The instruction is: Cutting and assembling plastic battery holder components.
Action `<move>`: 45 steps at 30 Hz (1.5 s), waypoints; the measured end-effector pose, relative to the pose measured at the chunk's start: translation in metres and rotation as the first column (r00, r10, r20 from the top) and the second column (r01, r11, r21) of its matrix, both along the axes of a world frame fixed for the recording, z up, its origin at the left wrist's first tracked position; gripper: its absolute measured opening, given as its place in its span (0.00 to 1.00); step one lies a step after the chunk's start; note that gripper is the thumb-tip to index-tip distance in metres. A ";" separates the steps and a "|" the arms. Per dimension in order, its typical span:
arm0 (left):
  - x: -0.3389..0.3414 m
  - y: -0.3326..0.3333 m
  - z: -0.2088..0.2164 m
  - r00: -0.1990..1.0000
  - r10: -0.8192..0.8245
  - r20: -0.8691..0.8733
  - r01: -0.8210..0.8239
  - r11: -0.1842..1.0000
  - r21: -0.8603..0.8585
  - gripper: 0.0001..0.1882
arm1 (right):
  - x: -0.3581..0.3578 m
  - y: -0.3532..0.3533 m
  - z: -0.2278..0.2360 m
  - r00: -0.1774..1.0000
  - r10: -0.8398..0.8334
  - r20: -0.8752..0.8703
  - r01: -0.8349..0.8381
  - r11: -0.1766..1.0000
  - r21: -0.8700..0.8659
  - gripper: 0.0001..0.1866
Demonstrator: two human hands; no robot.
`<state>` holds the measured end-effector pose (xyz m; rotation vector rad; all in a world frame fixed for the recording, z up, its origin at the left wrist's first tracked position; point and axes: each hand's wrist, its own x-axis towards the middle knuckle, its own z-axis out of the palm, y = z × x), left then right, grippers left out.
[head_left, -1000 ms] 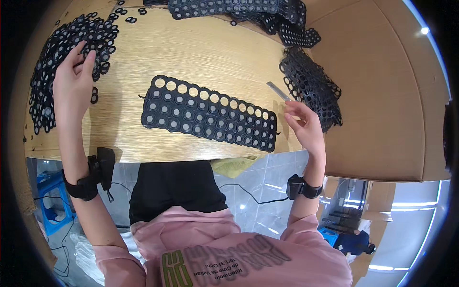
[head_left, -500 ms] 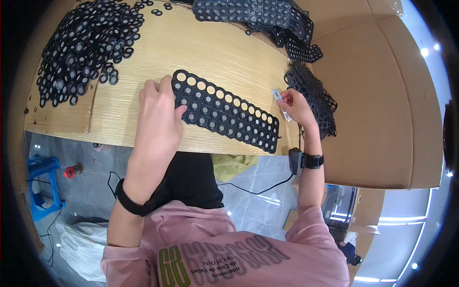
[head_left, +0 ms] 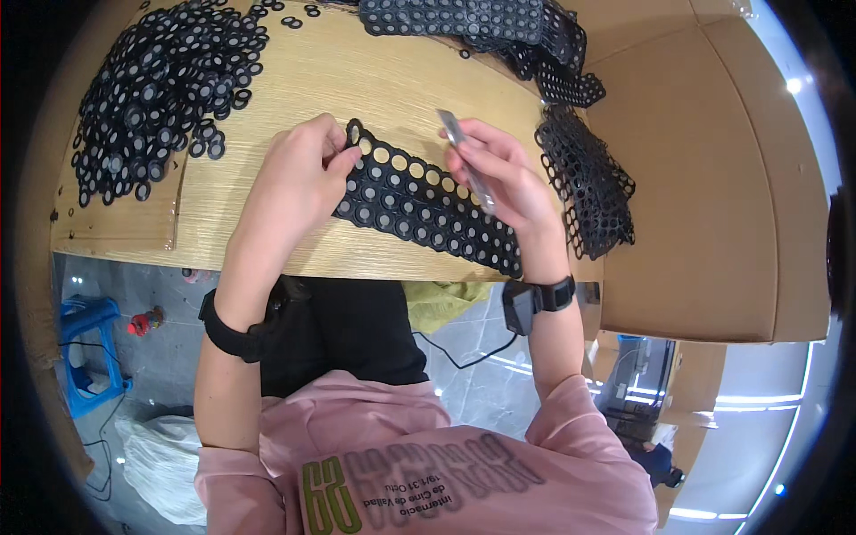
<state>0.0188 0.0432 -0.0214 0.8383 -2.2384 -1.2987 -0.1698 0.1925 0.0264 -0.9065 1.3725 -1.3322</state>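
A black perforated strip sheet (head_left: 406, 209) lies slanted on the table in front of me. Open holes run along its far row, while grey-centred discs sit in the nearer rows. My left hand (head_left: 308, 174) pinches the sheet's far left corner between thumb and fingers, and that corner is bent up off the table. Over the sheet's right half, my right hand (head_left: 504, 174) grips a slim, grey utility knife (head_left: 468, 160), its slanted tip pointing away and to the left. The knife does not appear to touch the sheet. My right hand hides part of the sheet's right end.
A big heap of black rings with grey centres (head_left: 147, 94) covers the table's left. Stacked sheets with discs (head_left: 455, 20) lie at the far edge. Empty black lattice sheets (head_left: 584, 183) pile on the right, against a tall cardboard wall (head_left: 687, 178).
My right hand has come left and away from me, bringing the knife over the sheet. My left hand has shifted to the sheet's far corner and lifted it.
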 end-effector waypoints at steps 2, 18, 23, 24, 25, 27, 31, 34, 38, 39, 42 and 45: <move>-0.002 -0.005 -0.001 0.999 -0.013 -0.052 0.015 0.999 0.047 0.09 | 0.009 -0.017 -0.009 0.999 -0.018 0.046 0.021 0.996 -0.085 0.14; 0.015 -0.004 0.011 0.985 0.009 0.173 -0.089 0.884 0.458 0.11 | 0.019 -0.038 -0.035 0.980 0.150 0.133 -0.151 0.988 0.000 0.10; 0.015 -0.001 0.008 0.980 0.038 0.196 -0.118 0.904 0.411 0.09 | 0.018 -0.035 -0.041 0.957 0.290 0.024 -0.291 0.956 0.045 0.08; 0.016 0.000 0.006 0.978 0.080 0.192 -0.153 0.901 0.406 0.10 | 0.019 -0.037 -0.043 0.950 0.307 -0.046 -0.304 0.950 0.069 0.08; 0.016 0.001 0.005 0.983 0.083 0.163 -0.143 0.907 0.397 0.10 | 0.018 -0.036 -0.044 0.955 0.295 -0.036 -0.292 0.955 0.056 0.08; 0.014 0.003 0.004 0.983 0.093 0.159 -0.147 0.916 0.373 0.10 | 0.017 -0.036 -0.045 0.947 0.307 -0.093 -0.304 0.951 0.045 0.08; 0.016 0.004 0.004 0.986 0.113 0.119 -0.147 0.928 0.343 0.11 | 0.016 -0.036 -0.044 0.938 0.316 -0.139 -0.316 0.948 0.023 0.10; 0.016 0.006 0.003 0.989 0.121 0.088 -0.143 0.932 0.332 0.11 | 0.016 -0.035 -0.045 0.937 0.317 -0.147 -0.319 0.948 0.013 0.11; 0.015 0.010 0.002 0.991 0.118 0.069 -0.134 0.940 0.313 0.10 | 0.017 -0.036 -0.050 0.932 0.316 -0.176 -0.325 0.945 -0.022 0.11; 0.013 0.012 0.004 0.988 0.126 0.090 -0.148 0.940 0.306 0.10 | 0.016 -0.035 -0.050 0.931 0.311 -0.191 -0.320 0.947 -0.019 0.11; 0.015 0.013 0.006 0.986 0.146 0.085 -0.166 0.933 0.319 0.09 | 0.018 -0.035 -0.049 0.927 0.297 -0.229 -0.314 0.949 -0.039 0.12; 0.012 0.015 0.005 0.985 0.170 0.035 -0.172 0.934 0.314 0.09 | 0.018 -0.035 -0.048 0.909 0.271 -0.316 -0.296 0.954 -0.035 0.13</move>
